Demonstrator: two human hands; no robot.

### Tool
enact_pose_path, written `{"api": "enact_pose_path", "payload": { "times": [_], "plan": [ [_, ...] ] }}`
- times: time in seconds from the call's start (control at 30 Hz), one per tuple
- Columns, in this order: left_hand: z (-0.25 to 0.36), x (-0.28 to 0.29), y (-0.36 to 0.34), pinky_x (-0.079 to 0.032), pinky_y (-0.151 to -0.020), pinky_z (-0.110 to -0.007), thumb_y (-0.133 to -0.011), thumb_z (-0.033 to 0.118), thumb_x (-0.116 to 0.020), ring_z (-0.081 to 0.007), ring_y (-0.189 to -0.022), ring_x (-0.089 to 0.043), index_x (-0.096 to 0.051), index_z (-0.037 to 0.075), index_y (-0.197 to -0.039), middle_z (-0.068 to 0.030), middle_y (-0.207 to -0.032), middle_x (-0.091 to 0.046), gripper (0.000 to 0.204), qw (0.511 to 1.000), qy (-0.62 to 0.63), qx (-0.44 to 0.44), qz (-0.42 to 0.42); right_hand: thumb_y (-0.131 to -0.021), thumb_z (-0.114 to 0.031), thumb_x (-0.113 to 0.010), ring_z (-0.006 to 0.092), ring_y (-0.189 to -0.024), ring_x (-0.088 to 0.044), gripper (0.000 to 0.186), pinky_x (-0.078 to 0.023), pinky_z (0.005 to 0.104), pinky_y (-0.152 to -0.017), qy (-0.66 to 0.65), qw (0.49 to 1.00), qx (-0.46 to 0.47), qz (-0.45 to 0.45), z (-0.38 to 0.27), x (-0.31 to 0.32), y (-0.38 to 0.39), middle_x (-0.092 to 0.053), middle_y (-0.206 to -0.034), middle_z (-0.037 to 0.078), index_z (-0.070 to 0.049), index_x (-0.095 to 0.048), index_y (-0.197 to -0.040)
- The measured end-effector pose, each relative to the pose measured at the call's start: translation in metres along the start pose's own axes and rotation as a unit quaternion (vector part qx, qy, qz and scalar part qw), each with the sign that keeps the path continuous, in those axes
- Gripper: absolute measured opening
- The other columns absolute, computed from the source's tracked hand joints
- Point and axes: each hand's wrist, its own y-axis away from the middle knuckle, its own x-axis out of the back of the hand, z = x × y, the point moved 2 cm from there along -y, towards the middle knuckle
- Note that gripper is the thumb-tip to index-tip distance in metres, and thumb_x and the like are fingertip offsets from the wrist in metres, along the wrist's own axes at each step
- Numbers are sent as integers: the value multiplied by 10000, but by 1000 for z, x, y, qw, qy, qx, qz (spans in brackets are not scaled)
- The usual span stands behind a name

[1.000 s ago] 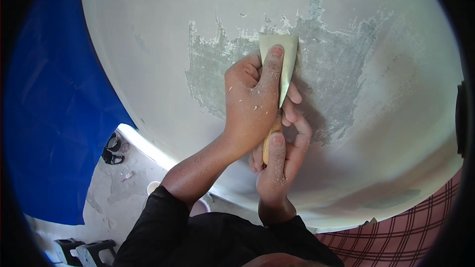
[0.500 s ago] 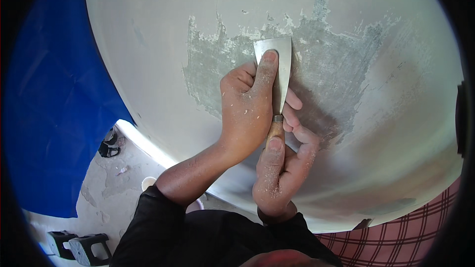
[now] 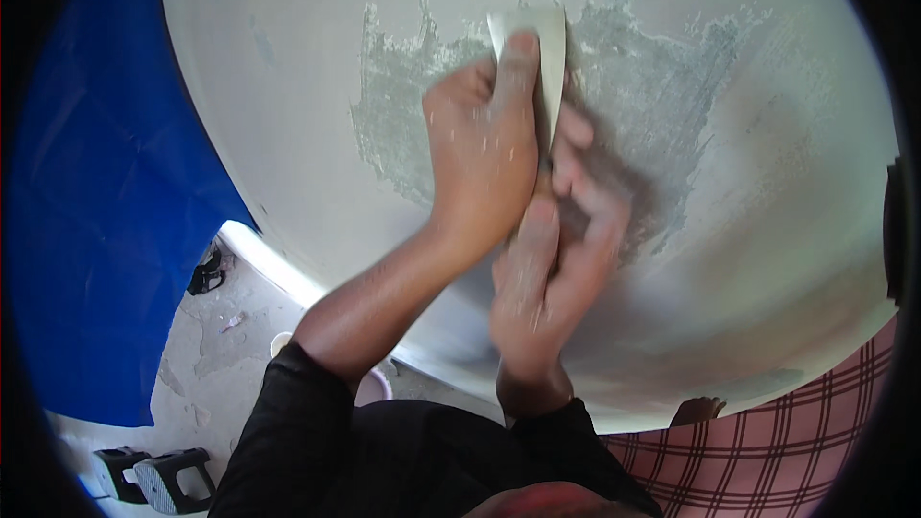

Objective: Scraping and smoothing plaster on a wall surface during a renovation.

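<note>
A putty knife (image 3: pixel 552 67) with a broad steel blade lies tilted against a large pale curved panel (image 3: pixel 288 134). My left hand (image 3: pixel 480 153) is closed round the blade, its thumb pressed along the face near the edge. Lower down, my right hand (image 3: pixel 552 269) grips the short wooden handle, mostly covered by its thumb and fingers. The blade's edge meets the upper border of a rough grey scraped patch (image 3: pixel 643 96) on the panel. White flakes dot both hands, which are slightly blurred.
Blue sheeting (image 3: pixel 86 182) hangs at the left. Below are two small step stools (image 3: pixel 177 482), a pale bucket (image 3: pixel 374 387), a small cup (image 3: pixel 280 343) and black footwear (image 3: pixel 206 273) on the floor. Pink checked cloth (image 3: pixel 767 451) and a dark hand-like shape (image 3: pixel 698 411) lie at lower right.
Both hands and the putty knife have moved up the panel, away from me. The blade's edge has gone from inside the grey patch to its upper border. The grip looks unchanged.
</note>
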Motion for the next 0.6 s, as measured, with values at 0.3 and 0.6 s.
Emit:
{"api": "enact_pose_path", "payload": {
  "times": [0.3,0.6],
  "plan": [
    [7,-2,18,-433,-353,-274,-1065,324,-461,-152,-409,-572,-613,-53,-853,-148,-631,-647,459,998,16,62,-29,-1029,-44,-462,102,-799,-589,305,-467,243,-636,-53,997,-61,-9,-20,8,18,-540,-1072,190,91,-338,-1273],
    [17,-2,16,-446,-367,-270,-1063,274,-453,-140,-407,-554,-608,-43,-831,-139,-639,-648,423,997,23,70,-21,-1031,-59,-468,119,-837,-608,313,-486,258,-665,-20,999,-28,-6,-23,4,14,-547,-1143,241,88,-343,-1278]
  ]
}}
